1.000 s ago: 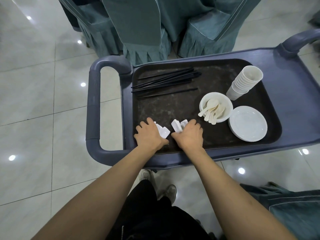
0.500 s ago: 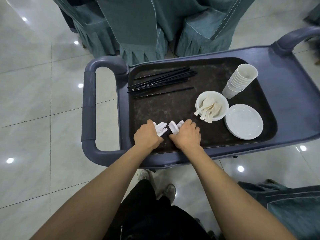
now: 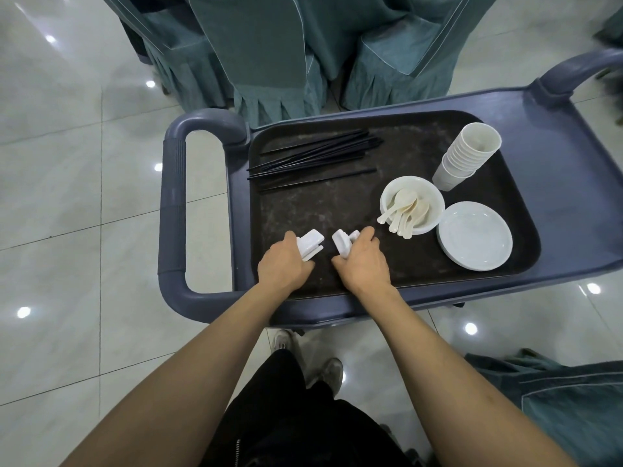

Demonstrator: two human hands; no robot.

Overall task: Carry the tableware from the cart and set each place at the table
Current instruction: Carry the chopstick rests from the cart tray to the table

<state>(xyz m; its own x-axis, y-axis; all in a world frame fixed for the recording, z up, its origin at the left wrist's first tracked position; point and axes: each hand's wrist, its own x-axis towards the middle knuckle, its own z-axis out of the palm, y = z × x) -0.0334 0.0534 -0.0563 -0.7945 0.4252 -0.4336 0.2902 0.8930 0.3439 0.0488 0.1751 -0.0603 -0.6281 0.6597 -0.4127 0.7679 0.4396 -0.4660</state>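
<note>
A pale, glossy tiled floor (image 3: 84,197) lies all around a grey-blue plastic cart (image 3: 556,146), and a dark brown tray (image 3: 320,210) fills the top of the cart.

Near the tray's front edge, left of the middle, both hands hold small white chopstick rests (image 3: 312,246). The left hand (image 3: 283,264) has its fingers curled around a few of them, and their ends stick out to the right. The right hand (image 3: 364,261) grips another bunch (image 3: 341,243) in the same way. A narrow gap of bare tray separates the two bunches.

Beyond the hands there is a wide bare strip of tray, and then black chopsticks (image 3: 313,155) lie loosely along the far left side. To the right, apart from the right hand, a white bowl (image 3: 433,197) holds several cream spoons (image 3: 404,210). A stack of white plates (image 3: 475,235) sits just beside the bowl, close to the front right edge. A leaning stack of cups (image 3: 468,153) stands near the far right corner.

The cart's looped handle (image 3: 173,210) is at the left. Chairs with teal covers (image 3: 263,45) stand just behind the far edge.
</note>
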